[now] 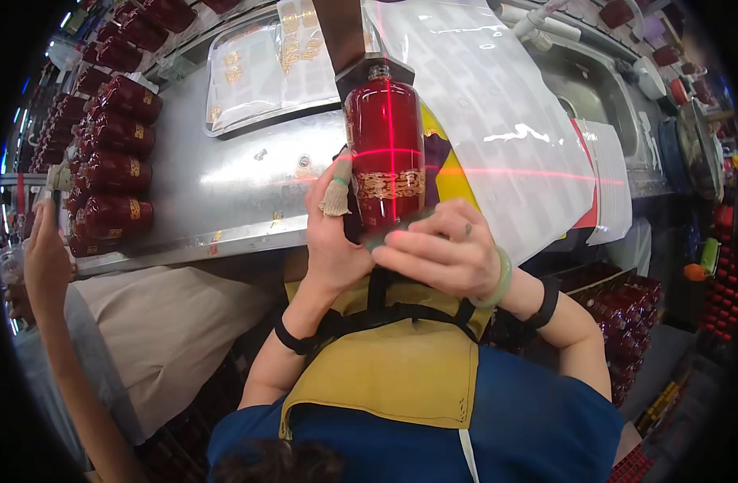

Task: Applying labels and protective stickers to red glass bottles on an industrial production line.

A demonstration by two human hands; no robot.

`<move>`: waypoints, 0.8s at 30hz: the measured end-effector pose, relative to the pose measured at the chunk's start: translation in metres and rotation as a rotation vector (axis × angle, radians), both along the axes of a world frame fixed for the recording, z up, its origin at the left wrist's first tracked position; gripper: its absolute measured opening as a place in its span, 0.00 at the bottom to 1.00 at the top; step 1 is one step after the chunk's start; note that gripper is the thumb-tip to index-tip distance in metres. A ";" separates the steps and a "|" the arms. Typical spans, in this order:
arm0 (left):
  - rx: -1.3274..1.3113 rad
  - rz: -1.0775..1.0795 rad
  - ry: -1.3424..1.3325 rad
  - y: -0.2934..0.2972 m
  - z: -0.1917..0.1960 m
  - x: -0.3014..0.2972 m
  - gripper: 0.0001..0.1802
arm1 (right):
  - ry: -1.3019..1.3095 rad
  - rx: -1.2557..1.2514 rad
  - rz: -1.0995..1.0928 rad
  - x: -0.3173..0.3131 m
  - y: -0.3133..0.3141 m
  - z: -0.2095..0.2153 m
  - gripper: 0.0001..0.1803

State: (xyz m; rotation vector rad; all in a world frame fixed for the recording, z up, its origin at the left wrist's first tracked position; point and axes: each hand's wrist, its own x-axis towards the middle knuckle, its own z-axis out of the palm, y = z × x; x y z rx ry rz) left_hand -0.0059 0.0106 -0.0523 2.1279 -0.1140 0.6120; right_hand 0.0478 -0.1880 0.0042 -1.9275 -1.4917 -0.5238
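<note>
One red bottle is standing upright at the middle of the bench, with two hands, the left hand and the right hand, closing around its lower part. About a dozen more red bottles are lying on their sides at the left; the rows blur, so the exact count is unclear. One clear sheet of gold labels is lying far left of the bottle. One other person's hand is showing at the left edge.

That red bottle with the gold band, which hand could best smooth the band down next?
Probably the left hand: its cloth-wrapped finger already rests beside the gold band on the red bottle. The right hand is busy gripping the bottle's base.
</note>
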 end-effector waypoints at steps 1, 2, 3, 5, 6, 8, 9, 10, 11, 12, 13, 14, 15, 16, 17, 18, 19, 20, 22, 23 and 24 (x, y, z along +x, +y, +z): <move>-0.001 0.003 0.009 0.001 -0.001 -0.002 0.51 | 0.024 0.027 -0.029 0.001 0.001 0.008 0.16; -0.004 0.006 0.019 0.001 -0.002 -0.005 0.51 | 0.049 0.053 -0.058 0.005 0.003 0.015 0.16; -0.049 -0.015 0.044 0.001 0.000 -0.003 0.51 | 0.062 0.124 -0.174 0.018 0.003 0.018 0.19; -0.062 -0.033 0.054 0.000 0.000 -0.007 0.52 | 0.054 0.144 -0.273 0.020 0.001 -0.001 0.19; -0.094 -0.041 0.072 0.000 -0.003 -0.007 0.52 | 0.089 0.139 -0.244 0.016 0.001 -0.009 0.19; -0.128 -0.065 0.141 0.005 -0.006 -0.009 0.52 | 0.011 0.049 -0.059 -0.008 -0.002 -0.006 0.19; -0.126 -0.069 0.104 0.006 -0.009 -0.011 0.51 | 0.045 0.025 0.005 -0.017 -0.003 0.001 0.19; -0.127 -0.067 0.104 0.007 -0.011 -0.012 0.51 | 0.045 0.023 0.007 -0.012 -0.002 0.005 0.19; -0.085 -0.060 0.081 0.008 -0.011 -0.012 0.51 | 0.061 0.098 -0.097 -0.002 0.000 0.006 0.19; -0.044 -0.060 0.055 0.008 -0.009 -0.009 0.51 | 0.071 0.172 -0.208 0.010 0.002 0.008 0.19; -0.078 -0.056 0.121 0.007 -0.005 -0.009 0.51 | 0.023 0.177 -0.318 0.019 0.002 0.005 0.18; -0.083 -0.063 0.121 0.005 -0.001 -0.008 0.51 | 0.069 0.148 -0.330 0.021 0.002 -0.006 0.17; -0.017 -0.025 0.058 0.003 0.005 -0.004 0.51 | 0.102 0.146 -0.272 0.014 0.004 -0.015 0.16; 0.043 0.001 -0.025 0.000 0.012 -0.003 0.51 | 0.114 0.144 -0.224 0.000 0.000 -0.013 0.16; 0.093 -0.032 -0.044 0.001 0.014 -0.003 0.50 | 0.114 0.107 -0.143 -0.007 -0.007 0.000 0.15; 0.172 -0.029 -0.014 0.001 0.021 -0.003 0.49 | 0.190 0.111 -0.107 -0.010 -0.010 0.009 0.15; 0.227 -0.059 0.002 -0.006 0.023 0.000 0.48 | 0.246 0.169 -0.168 -0.004 -0.014 0.007 0.15; 0.211 -0.035 0.021 -0.009 0.023 -0.001 0.46 | 0.295 0.231 -0.226 0.001 -0.018 0.007 0.14; 0.328 -0.008 0.024 -0.008 0.030 -0.006 0.49 | 0.508 0.394 -0.432 0.019 -0.034 0.016 0.14; 0.352 -0.003 0.036 -0.007 0.035 -0.010 0.52 | 0.528 0.583 -0.540 0.028 -0.038 0.018 0.16; 0.410 0.014 0.042 -0.003 0.031 -0.015 0.53 | 0.685 0.578 -0.662 0.034 -0.056 0.024 0.24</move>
